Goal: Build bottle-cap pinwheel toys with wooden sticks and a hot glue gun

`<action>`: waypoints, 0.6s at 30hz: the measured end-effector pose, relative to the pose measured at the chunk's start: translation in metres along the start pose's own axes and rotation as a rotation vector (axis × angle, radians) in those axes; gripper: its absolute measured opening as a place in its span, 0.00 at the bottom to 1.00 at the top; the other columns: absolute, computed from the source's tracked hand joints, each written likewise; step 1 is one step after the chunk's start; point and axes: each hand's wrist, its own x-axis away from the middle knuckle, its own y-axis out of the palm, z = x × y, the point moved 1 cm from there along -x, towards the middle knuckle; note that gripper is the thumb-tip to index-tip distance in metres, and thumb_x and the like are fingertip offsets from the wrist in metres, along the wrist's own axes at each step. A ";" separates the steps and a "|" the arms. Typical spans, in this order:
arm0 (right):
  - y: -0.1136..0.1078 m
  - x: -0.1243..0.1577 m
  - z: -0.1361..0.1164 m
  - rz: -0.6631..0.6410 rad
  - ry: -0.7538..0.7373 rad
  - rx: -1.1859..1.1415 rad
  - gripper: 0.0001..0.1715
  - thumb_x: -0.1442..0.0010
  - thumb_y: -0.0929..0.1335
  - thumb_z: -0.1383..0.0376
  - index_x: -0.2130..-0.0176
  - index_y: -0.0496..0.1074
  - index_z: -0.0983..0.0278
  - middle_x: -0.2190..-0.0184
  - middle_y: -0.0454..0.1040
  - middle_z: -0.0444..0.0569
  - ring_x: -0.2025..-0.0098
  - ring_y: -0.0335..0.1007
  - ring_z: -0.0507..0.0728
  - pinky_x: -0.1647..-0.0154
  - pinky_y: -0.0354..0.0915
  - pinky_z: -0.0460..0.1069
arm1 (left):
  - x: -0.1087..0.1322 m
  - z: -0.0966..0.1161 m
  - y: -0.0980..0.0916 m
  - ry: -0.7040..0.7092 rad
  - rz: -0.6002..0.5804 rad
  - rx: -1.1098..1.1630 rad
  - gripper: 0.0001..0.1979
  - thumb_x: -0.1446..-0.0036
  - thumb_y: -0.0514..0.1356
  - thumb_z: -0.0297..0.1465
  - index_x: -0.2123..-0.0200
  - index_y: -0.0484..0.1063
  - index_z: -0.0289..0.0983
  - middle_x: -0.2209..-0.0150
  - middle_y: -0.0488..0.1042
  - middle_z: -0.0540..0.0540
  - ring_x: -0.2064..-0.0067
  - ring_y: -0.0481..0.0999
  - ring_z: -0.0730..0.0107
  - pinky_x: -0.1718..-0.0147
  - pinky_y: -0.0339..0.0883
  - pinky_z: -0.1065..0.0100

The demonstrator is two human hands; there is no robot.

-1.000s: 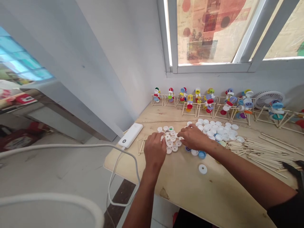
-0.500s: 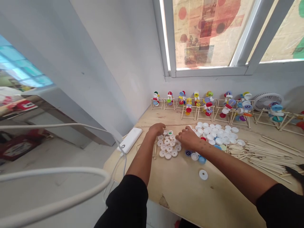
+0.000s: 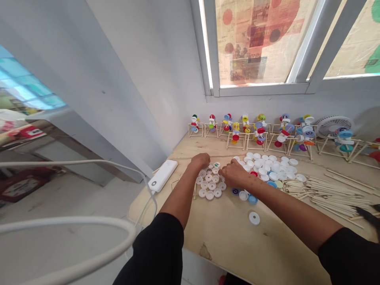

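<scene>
Small white bottle caps (image 3: 211, 185) lie flat in a tight cluster just below my left hand (image 3: 200, 160), while a looser heap of white caps (image 3: 265, 168), a few blue among them, spreads beside my right hand (image 3: 234, 174).

Left hand (image 3: 201, 160), right hand (image 3: 234, 174), bottle caps (image 3: 211, 185)

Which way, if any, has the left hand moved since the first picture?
Yes: the left hand has moved forward, toward the wall, judged against the white power bank.
</scene>
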 end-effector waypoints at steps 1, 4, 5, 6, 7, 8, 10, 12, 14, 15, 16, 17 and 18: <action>0.000 0.000 0.000 0.001 0.002 -0.002 0.10 0.47 0.66 0.73 0.62 0.72 0.64 0.63 0.76 0.55 0.60 0.70 0.60 0.58 0.49 0.54 | -0.001 0.001 -0.001 -0.008 0.000 -0.008 0.16 0.41 0.56 0.36 0.51 0.66 0.37 0.51 0.69 0.43 0.53 0.71 0.65 0.56 0.69 0.57; -0.001 0.001 -0.002 0.007 0.008 -0.009 0.11 0.47 0.66 0.72 0.61 0.72 0.65 0.63 0.76 0.55 0.61 0.70 0.60 0.58 0.49 0.54 | -0.005 0.005 -0.003 -0.034 0.008 -0.027 0.17 0.41 0.56 0.36 0.50 0.66 0.36 0.51 0.68 0.43 0.53 0.71 0.64 0.56 0.69 0.57; -0.001 0.001 -0.003 0.009 0.009 -0.012 0.11 0.46 0.65 0.72 0.61 0.72 0.65 0.62 0.76 0.55 0.61 0.71 0.60 0.59 0.49 0.54 | -0.006 0.007 -0.003 -0.041 0.012 -0.032 0.17 0.41 0.56 0.36 0.50 0.66 0.36 0.51 0.68 0.43 0.53 0.71 0.64 0.56 0.69 0.57; -0.001 0.000 -0.004 0.011 0.010 -0.016 0.12 0.46 0.65 0.72 0.61 0.72 0.65 0.62 0.76 0.55 0.61 0.71 0.60 0.59 0.49 0.54 | -0.006 0.008 -0.004 -0.047 0.016 -0.036 0.17 0.41 0.56 0.36 0.50 0.66 0.36 0.51 0.68 0.43 0.53 0.71 0.64 0.56 0.69 0.57; -0.001 0.000 -0.004 0.013 0.012 -0.019 0.12 0.46 0.65 0.73 0.61 0.72 0.65 0.63 0.76 0.55 0.62 0.71 0.60 0.59 0.49 0.54 | -0.007 0.010 -0.004 -0.053 0.020 -0.040 0.17 0.41 0.56 0.36 0.50 0.66 0.37 0.50 0.68 0.43 0.53 0.71 0.64 0.56 0.69 0.57; -0.001 0.001 -0.005 0.015 0.013 -0.023 0.12 0.46 0.64 0.73 0.61 0.72 0.65 0.63 0.77 0.54 0.62 0.71 0.59 0.59 0.50 0.54 | -0.007 0.011 -0.003 -0.059 0.023 -0.043 0.17 0.41 0.56 0.36 0.50 0.66 0.37 0.51 0.68 0.43 0.53 0.71 0.64 0.56 0.69 0.57; -0.001 0.001 -0.007 0.020 0.015 -0.031 0.12 0.46 0.64 0.74 0.61 0.72 0.66 0.64 0.77 0.54 0.63 0.71 0.59 0.60 0.50 0.54 | -0.007 0.013 -0.003 -0.072 0.033 -0.047 0.17 0.41 0.56 0.36 0.50 0.66 0.36 0.51 0.68 0.43 0.53 0.71 0.64 0.56 0.69 0.57; -0.002 0.003 -0.008 0.030 0.019 -0.041 0.11 0.46 0.65 0.73 0.62 0.72 0.66 0.63 0.76 0.54 0.63 0.71 0.59 0.60 0.50 0.53 | -0.005 0.015 -0.003 -0.087 0.048 -0.046 0.17 0.41 0.57 0.36 0.50 0.66 0.36 0.51 0.68 0.42 0.53 0.71 0.64 0.56 0.69 0.57; -0.004 0.005 -0.008 0.045 0.024 -0.056 0.10 0.46 0.65 0.73 0.61 0.72 0.66 0.63 0.76 0.54 0.62 0.71 0.59 0.60 0.51 0.53 | -0.001 0.015 -0.003 -0.101 0.070 -0.039 0.17 0.41 0.57 0.36 0.50 0.65 0.36 0.51 0.68 0.42 0.53 0.71 0.64 0.56 0.69 0.57; -0.005 0.007 -0.008 0.056 0.029 -0.064 0.10 0.46 0.66 0.72 0.61 0.72 0.66 0.63 0.76 0.54 0.62 0.71 0.59 0.60 0.51 0.53 | 0.002 0.015 -0.005 -0.108 0.085 -0.032 0.17 0.41 0.57 0.36 0.50 0.65 0.36 0.51 0.68 0.42 0.53 0.71 0.64 0.56 0.69 0.57; -0.006 0.008 -0.007 0.068 0.036 -0.074 0.10 0.46 0.66 0.72 0.61 0.72 0.66 0.63 0.76 0.53 0.62 0.71 0.59 0.60 0.51 0.53 | 0.005 0.015 -0.006 -0.115 0.102 -0.023 0.17 0.41 0.57 0.36 0.50 0.65 0.35 0.51 0.68 0.42 0.53 0.71 0.64 0.56 0.69 0.57; -0.007 0.010 -0.007 0.083 0.044 -0.085 0.09 0.45 0.67 0.71 0.62 0.72 0.65 0.63 0.76 0.53 0.62 0.71 0.59 0.60 0.51 0.52 | 0.008 0.015 -0.009 -0.123 0.123 -0.012 0.17 0.41 0.57 0.36 0.50 0.65 0.36 0.51 0.69 0.42 0.53 0.71 0.64 0.56 0.69 0.57; -0.009 0.011 -0.006 0.099 0.054 -0.096 0.08 0.45 0.67 0.70 0.62 0.72 0.65 0.63 0.76 0.53 0.62 0.71 0.60 0.60 0.52 0.52 | 0.012 0.014 -0.012 -0.129 0.147 0.001 0.17 0.41 0.56 0.36 0.50 0.66 0.36 0.51 0.69 0.42 0.53 0.71 0.64 0.56 0.69 0.57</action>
